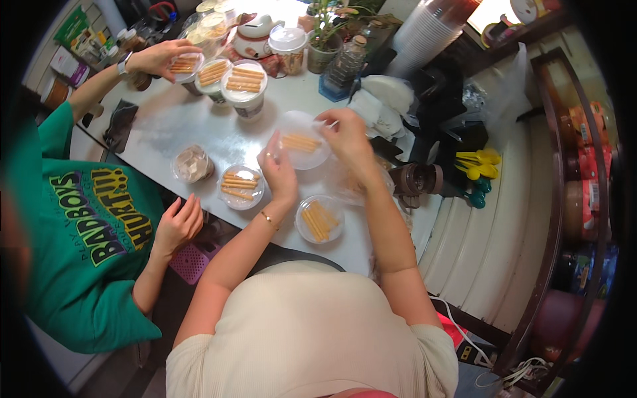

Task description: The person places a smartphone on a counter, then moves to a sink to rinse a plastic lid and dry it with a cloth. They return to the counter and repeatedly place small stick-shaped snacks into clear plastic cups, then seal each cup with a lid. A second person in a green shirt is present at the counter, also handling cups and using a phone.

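A round translucent lid with several wafer sticks showing at it is between my hands; whether the sticks lie on or under it I cannot tell. My left hand is closed at its lower left edge. At its upper right edge, my right hand pinches the rim between thumb and fingers. Left of my left wrist stands a lidded cup with wafer sticks on top. Another such cup sits between my forearms. A clear cup with pale brown filling stands farther left.
At left, a co-worker in a green shirt touches a stick-topped cup beside two more. Behind are a plant and a plastic bottle. Stacked clear cups, yellow spoons and a brown mug stand right.
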`<action>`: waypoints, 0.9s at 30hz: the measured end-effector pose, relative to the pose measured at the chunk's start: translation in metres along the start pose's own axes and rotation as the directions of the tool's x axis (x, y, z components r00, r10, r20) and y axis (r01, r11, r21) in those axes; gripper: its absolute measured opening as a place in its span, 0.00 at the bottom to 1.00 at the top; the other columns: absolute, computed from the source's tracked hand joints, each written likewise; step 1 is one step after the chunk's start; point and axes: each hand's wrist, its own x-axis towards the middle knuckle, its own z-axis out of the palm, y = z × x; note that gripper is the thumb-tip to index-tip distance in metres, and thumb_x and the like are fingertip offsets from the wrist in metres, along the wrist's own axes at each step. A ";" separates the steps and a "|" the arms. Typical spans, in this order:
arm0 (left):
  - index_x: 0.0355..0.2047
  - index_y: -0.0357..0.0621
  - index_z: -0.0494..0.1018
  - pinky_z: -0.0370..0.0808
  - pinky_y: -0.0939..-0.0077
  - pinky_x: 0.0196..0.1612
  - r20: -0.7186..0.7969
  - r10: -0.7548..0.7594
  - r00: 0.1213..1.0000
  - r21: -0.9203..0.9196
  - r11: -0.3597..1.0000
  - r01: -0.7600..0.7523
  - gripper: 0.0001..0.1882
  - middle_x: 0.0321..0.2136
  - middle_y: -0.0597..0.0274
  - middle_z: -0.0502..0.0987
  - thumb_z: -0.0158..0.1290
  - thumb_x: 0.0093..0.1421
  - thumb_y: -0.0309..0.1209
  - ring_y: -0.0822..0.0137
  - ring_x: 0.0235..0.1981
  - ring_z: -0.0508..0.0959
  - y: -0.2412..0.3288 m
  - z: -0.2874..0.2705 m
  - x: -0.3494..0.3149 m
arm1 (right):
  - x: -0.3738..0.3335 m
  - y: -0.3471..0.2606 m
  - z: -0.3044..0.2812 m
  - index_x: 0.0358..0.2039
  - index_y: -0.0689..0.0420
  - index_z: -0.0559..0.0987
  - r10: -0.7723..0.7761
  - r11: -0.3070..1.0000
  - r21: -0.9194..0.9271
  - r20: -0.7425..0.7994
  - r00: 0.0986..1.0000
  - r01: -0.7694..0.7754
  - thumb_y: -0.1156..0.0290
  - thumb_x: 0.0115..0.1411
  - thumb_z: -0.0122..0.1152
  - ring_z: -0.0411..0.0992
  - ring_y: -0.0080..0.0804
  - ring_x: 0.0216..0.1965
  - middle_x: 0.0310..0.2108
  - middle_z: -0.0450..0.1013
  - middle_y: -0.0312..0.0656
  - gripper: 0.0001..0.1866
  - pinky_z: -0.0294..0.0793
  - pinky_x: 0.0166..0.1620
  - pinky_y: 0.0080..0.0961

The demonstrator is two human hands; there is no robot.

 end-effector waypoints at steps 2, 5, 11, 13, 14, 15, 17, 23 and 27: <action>0.59 0.52 0.66 0.65 0.75 0.48 0.024 -0.092 0.995 0.024 0.996 0.091 0.23 0.45 0.56 0.64 0.44 0.62 0.24 0.65 0.41 0.66 0.015 -0.006 -0.001 | 0.007 -0.005 -0.042 0.32 0.62 0.81 0.167 0.985 0.070 -0.148 0.975 -0.158 0.74 0.52 0.59 0.76 0.34 0.29 0.27 0.77 0.47 0.08 0.74 0.36 0.30; 0.59 0.52 0.66 0.65 0.75 0.46 0.051 0.019 0.999 0.052 0.998 -0.022 0.23 0.45 0.55 0.63 0.43 0.63 0.25 0.66 0.39 0.65 0.005 -0.002 -0.004 | 0.017 0.059 -0.100 0.32 0.61 0.82 0.223 0.913 -0.278 -0.270 0.937 -0.298 0.74 0.50 0.58 0.77 0.49 0.36 0.33 0.76 0.55 0.10 0.75 0.41 0.34; 0.64 0.51 0.57 0.64 0.75 0.45 0.089 -0.048 0.995 0.017 0.999 0.047 0.27 0.49 0.52 0.62 0.42 0.63 0.25 0.67 0.38 0.64 0.029 -0.010 -0.010 | 0.023 0.053 -0.135 0.33 0.62 0.80 0.093 0.931 -0.254 -0.535 0.840 -0.264 0.73 0.53 0.57 0.76 0.49 0.35 0.30 0.76 0.54 0.09 0.73 0.41 0.35; 0.66 0.50 0.52 0.64 0.75 0.45 0.119 0.028 0.993 0.069 0.997 -0.036 0.30 0.50 0.50 0.61 0.42 0.63 0.26 0.67 0.39 0.64 0.029 -0.010 -0.011 | 0.030 0.085 -0.155 0.33 0.62 0.81 0.155 0.935 -0.213 -0.473 0.867 -0.283 0.74 0.52 0.58 0.76 0.48 0.35 0.31 0.76 0.54 0.09 0.74 0.40 0.35; 0.66 0.50 0.50 0.64 0.75 0.45 0.130 0.068 0.989 0.089 0.993 -0.080 0.31 0.51 0.50 0.60 0.41 0.63 0.26 0.67 0.39 0.63 0.030 -0.007 -0.010 | 0.035 0.089 -0.159 0.33 0.62 0.81 0.140 0.931 -0.250 -0.432 0.891 -0.267 0.73 0.52 0.58 0.76 0.47 0.34 0.30 0.77 0.53 0.09 0.74 0.40 0.34; 0.67 0.49 0.48 0.64 0.75 0.45 0.144 0.032 0.989 0.073 0.996 -0.043 0.31 0.52 0.49 0.60 0.41 0.63 0.26 0.67 0.39 0.63 0.032 -0.006 -0.012 | 0.038 0.093 -0.163 0.33 0.62 0.81 0.127 0.925 -0.286 -0.391 0.912 -0.251 0.73 0.52 0.59 0.77 0.46 0.34 0.30 0.77 0.53 0.09 0.74 0.39 0.33; 0.68 0.48 0.44 0.64 0.75 0.45 0.161 -0.043 0.986 0.050 0.998 0.036 0.33 0.53 0.49 0.59 0.41 0.64 0.26 0.68 0.39 0.63 0.037 -0.009 -0.018 | 0.033 0.092 -0.167 0.33 0.63 0.81 0.160 0.920 -0.287 -0.352 0.922 -0.269 0.73 0.51 0.60 0.77 0.42 0.32 0.29 0.77 0.51 0.09 0.74 0.38 0.31; 0.68 0.45 0.37 0.64 0.75 0.45 0.237 0.074 0.969 0.109 0.989 -0.102 0.34 0.55 0.48 0.57 0.40 0.66 0.29 0.68 0.38 0.62 0.032 -0.017 -0.027 | -0.029 0.025 -0.177 0.31 0.62 0.81 0.405 0.878 -0.158 -0.256 0.878 -0.451 0.70 0.53 0.61 0.75 0.26 0.23 0.22 0.77 0.43 0.09 0.74 0.29 0.23; 0.68 0.45 0.36 0.64 0.72 0.48 0.268 -0.004 0.963 0.070 0.997 -0.015 0.35 0.58 0.44 0.54 0.40 0.66 0.30 0.65 0.42 0.64 0.045 -0.021 -0.028 | -0.077 -0.001 -0.153 0.33 0.63 0.81 0.333 0.938 0.007 0.259 0.907 -0.347 0.71 0.53 0.59 0.76 0.30 0.23 0.22 0.76 0.46 0.10 0.74 0.30 0.26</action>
